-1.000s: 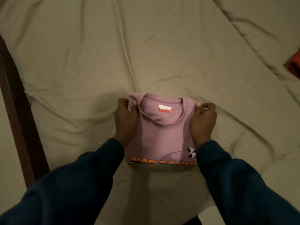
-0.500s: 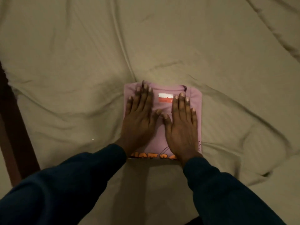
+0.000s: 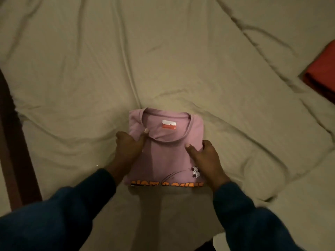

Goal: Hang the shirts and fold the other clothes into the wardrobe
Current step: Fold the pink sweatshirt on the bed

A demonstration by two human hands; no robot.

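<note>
Pink cotton T-shirt [image 3: 168, 156], folded into a neat square, lies flat on the wrinkled beige bed sheet [image 3: 181, 60], right between the two hands. Its round neck hole faces up and sits past the fingertips, with a small red and white label [image 3: 169, 124] inside it. Orange letters run along the shirt's near edge, between the two wrists, and a little black and white football picture [image 3: 195, 172] sits beside the right hand.

Far out to the left of the left hand, a dark brown wooden bed edge [image 3: 16, 151] runs along the side of the sheet.

The left hand [image 3: 129, 149] holds the shirt's left side. Its thumb lies on top of the pink cloth, close to the neck hole, and its other fingers curl around the side edge. You cannot see if those fingers go under the shirt. A dark blue sleeve [image 3: 59, 214] covers that arm.

The right hand [image 3: 204, 156] holds the shirt's right side in the same way. Its thumb presses on top of the cloth, and its fingers bend over the right edge. A dark blue sleeve covers this arm too.

Well away to the right of the right hand, at the edge of the view, a folded red cloth [image 3: 322, 73] rests on the sheet.
</note>
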